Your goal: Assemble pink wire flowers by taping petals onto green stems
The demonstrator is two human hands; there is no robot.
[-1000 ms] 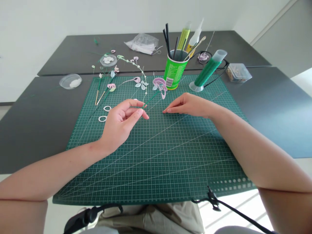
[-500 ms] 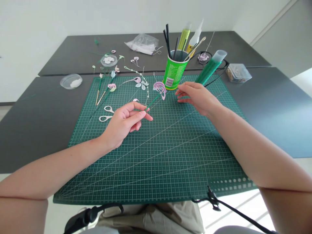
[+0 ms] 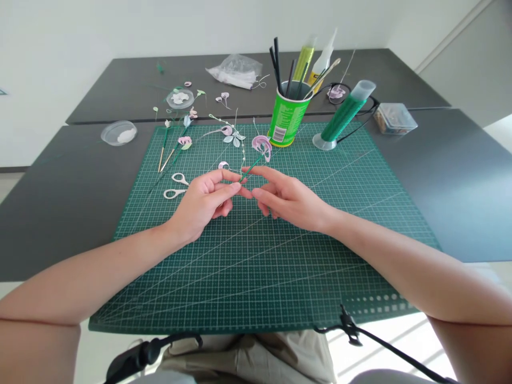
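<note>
My left hand [image 3: 210, 197] pinches the green stem of a pink-purple craft flower [image 3: 262, 146] between thumb and fingertips. The stem slants up to the right, with the blossom at its far end. Close beside it, my right hand [image 3: 290, 196] has its index finger reaching to the stem and its thumb held apart below. Whether the right fingertips touch the stem is hard to see. White-handled scissors [image 3: 175, 193] lie left of my left hand, their blades hidden behind it. A beaded, pale green strand [image 3: 243, 152] lies behind the fingers.
Behind my hands stands a green can [image 3: 286, 120] of dark sticks and tweezers. Right of it are a green tube [image 3: 346, 117] on a round base and a clear box [image 3: 395, 118]. Petal dishes [image 3: 107, 134] and flower pieces lie left on the cutting mat [image 3: 240, 277] and table.
My right hand has moved from beside the can and green tube leftward and nearer, to the stem. My left hand keeps its hold on the flower.
</note>
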